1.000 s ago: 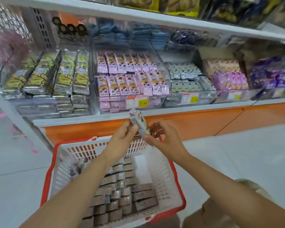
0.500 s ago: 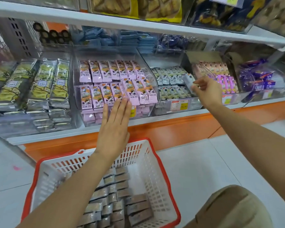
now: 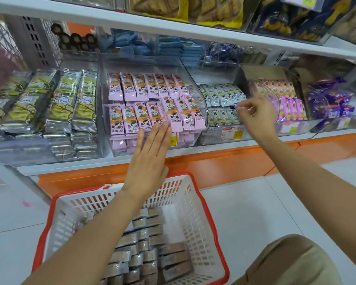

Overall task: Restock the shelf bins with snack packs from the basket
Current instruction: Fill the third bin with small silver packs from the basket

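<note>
A white basket with a red rim stands on the floor below me, holding several grey snack packs in rows. My left hand hovers flat, fingers straight, in front of the clear bin of pink packs, its fingertips at the front row. My right hand reaches into the neighbouring bin of white-grey packs, fingers curled, thumb and forefinger pinching the end of a small pack that is mostly hidden by the hand.
Left of the pink bin lie yellow-silver packs. Right of my right hand are pink boxed packs and purple packs. A shelf board overhangs above. My knee is at the bottom right, beside the basket.
Both hands held one pack over the basket; my right hand then carried it up and right to the white-grey bin and has lowered into it. My left hand let go, opened and rose toward the pink bin.
</note>
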